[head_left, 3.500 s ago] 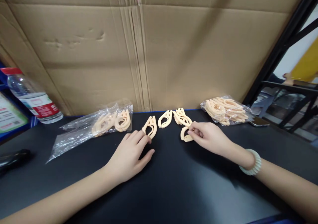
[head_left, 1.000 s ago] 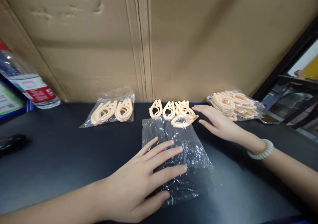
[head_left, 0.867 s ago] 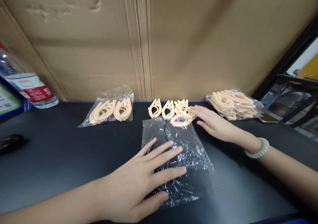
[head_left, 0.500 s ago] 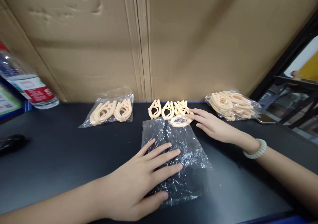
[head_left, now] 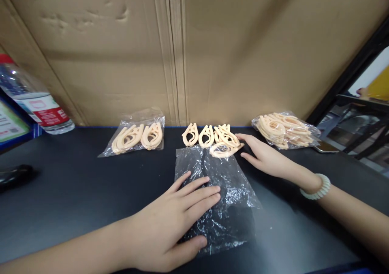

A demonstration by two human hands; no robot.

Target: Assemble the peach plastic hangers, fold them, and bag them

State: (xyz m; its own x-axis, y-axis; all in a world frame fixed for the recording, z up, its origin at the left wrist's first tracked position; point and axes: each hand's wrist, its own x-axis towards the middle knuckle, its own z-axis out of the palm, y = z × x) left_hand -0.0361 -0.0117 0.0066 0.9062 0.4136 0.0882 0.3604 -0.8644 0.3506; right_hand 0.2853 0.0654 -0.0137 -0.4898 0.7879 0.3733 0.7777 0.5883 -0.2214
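Observation:
My left hand [head_left: 173, 221] lies flat with fingers spread on a clear plastic bag [head_left: 231, 221], holding it against the black table. My right hand [head_left: 261, 154] is at the right end of a small pile of loose peach plastic pieces that look like folding hangers [head_left: 225, 138]. Its thumb and fingers are apart, with one hanger's tip between them. The lowest hanger [head_left: 223, 149] lies on its side by the bag's far edge. Two more hangers, a left one [head_left: 190, 135] and a middle one [head_left: 206, 136], lie in a row to the left of the pile.
A filled bag of hangers [head_left: 133, 136] lies at the back left, another filled bag [head_left: 284, 130] at the back right, beside a phone [head_left: 326, 147]. A water bottle [head_left: 45, 112] and a black object [head_left: 15, 176] are at left. Cardboard [head_left: 243, 55] stands behind the table.
My right hand's fingers have drawn back slightly right, off the top of the hangers, uncovering more of the pile. My left hand stays on the bag.

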